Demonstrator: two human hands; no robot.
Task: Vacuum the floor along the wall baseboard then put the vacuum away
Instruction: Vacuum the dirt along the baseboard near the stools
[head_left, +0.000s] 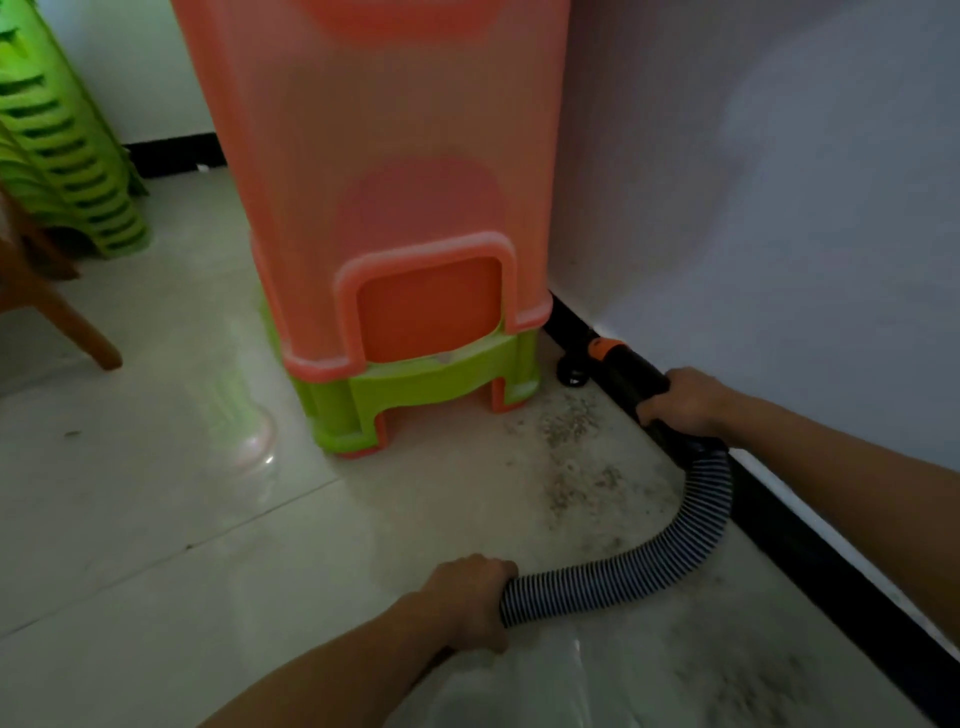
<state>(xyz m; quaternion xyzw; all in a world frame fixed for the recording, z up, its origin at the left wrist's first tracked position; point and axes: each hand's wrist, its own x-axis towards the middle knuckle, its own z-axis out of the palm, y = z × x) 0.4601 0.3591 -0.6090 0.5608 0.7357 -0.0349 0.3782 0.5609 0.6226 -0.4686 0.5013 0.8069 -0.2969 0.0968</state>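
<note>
Right hand (680, 402), fingers wrapped round the vacuum wand (631, 371), holds the nozzle at the baseboard (810, 545) beside the stacked stools (415, 312); left hand (467, 597) grips the hose (623, 571). Advisable: keep the nozzle flat, draw it slowly across the floor (156, 519) grit (566, 426).

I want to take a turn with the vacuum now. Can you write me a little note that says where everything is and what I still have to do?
Right hand: gripping the black vacuum wand, its nozzle on the floor by the baseboard.
Left hand: holding the striped hose near you.
Stacked stools stand close beside the nozzle, in the corner.
Done: cannot tell how much.
Left: gritty dirt on the tiles beside the baseboard, then put the vacuum away.
</note>
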